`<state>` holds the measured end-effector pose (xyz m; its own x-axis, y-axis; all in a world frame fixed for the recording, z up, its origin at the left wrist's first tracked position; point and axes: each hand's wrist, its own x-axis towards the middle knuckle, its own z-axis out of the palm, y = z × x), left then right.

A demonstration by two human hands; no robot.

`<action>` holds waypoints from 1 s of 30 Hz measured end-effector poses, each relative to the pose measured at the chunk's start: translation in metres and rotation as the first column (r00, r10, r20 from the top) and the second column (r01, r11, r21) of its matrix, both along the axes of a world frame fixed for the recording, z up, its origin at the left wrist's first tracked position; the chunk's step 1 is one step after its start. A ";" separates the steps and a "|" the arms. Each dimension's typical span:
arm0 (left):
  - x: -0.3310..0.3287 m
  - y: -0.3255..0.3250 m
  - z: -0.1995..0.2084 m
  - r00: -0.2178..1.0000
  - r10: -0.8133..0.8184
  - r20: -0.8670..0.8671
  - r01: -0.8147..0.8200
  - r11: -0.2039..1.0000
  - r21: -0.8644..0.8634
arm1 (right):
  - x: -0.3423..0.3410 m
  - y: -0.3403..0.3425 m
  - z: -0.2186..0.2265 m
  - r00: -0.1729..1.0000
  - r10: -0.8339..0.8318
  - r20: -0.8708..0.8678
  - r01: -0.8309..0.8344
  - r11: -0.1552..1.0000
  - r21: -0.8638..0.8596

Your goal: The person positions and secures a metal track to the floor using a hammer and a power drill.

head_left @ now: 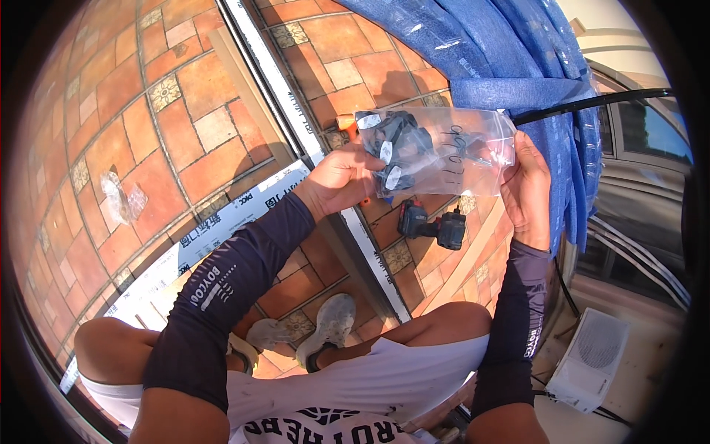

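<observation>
Between my two hands, a clear plastic bag (473, 166) is held up above the tiled floor. Several dark parts (403, 140) with small white labels lie inside its left end. My left hand (342, 177) pinches the bag's lower left side between thumb and fingers. At the bag's right end, the fingers of my right hand (527, 189) grip the edge. Handwriting runs across the clear part of the bag. Below the bag, a dark cordless drill (450, 229) with red details rests on the floor, partly hidden by it.
A long frame bar (292, 103) with printed white film crosses the floor, meeting another film-covered bar (222, 222). Blue padded sheeting (503, 52) hangs at upper right, with a black hose (592, 102) before it. A crumpled clear bag (122, 198) lies left. A white grilled unit (592, 355) stands lower right.
</observation>
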<state>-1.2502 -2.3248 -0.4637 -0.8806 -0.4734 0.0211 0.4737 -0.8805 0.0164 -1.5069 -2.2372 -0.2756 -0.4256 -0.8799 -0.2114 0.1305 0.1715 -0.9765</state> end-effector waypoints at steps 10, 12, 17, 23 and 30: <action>-0.006 -0.010 -0.035 0.969 -0.032 0.245 -0.002 0.991 0.136 | 0.000 -0.005 0.008 0.989 -0.146 -0.003 0.145 0.985 -0.095; -0.009 -0.008 -0.036 0.968 -0.017 0.249 -0.016 0.991 0.131 | -0.002 -0.004 0.008 0.989 -0.149 -0.015 0.146 0.982 -0.119; -0.023 -0.005 -0.042 0.964 -0.045 0.262 0.004 0.988 0.154 | -0.013 0.003 0.005 0.987 -0.154 -0.038 0.147 0.979 -0.141; -0.079 -0.020 -0.097 0.920 -0.071 0.385 0.031 0.993 0.111 | -0.012 0.005 0.009 0.988 -0.101 -0.117 0.083 0.985 -0.149; -0.122 -0.039 -0.117 -0.166 0.748 0.643 0.254 0.663 -0.705 | 0.002 -0.009 -0.002 0.984 0.012 -0.180 -0.014 1.000 -0.005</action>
